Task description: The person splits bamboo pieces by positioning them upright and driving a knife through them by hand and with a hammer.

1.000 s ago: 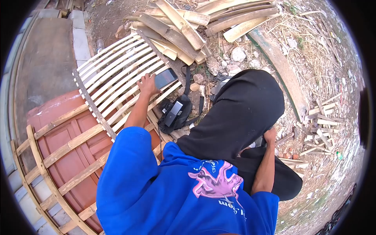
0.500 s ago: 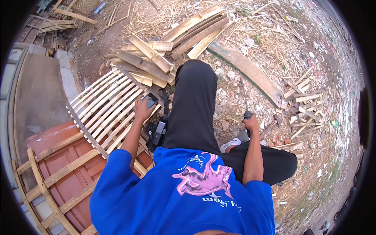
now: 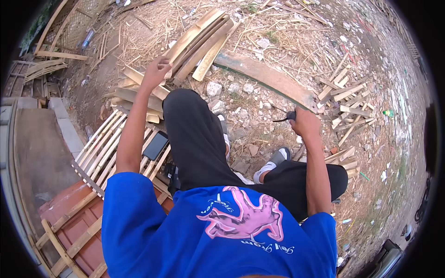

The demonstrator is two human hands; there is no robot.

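My left hand is stretched forward, its fingers curved and apart, beside the lower ends of the long split bamboo pieces. Nothing shows in its grasp. My right hand is closed round the black handle of a tool, whose thin dark blade points away to the left and is hard to make out. A phone lies on the slatted bamboo panel, left of my knee. More split bamboo is piled under my left forearm.
A wide plank lies on the stony ground ahead. Short wood offcuts are heaped at the right. Left are a reddish door panel and a bamboo frame. A dark bag is partly hidden by my leg.
My left hand has left the phone and moved forward to the bamboo pieces. My right hand has come up from beside my leg with the tool. The view has shifted right.
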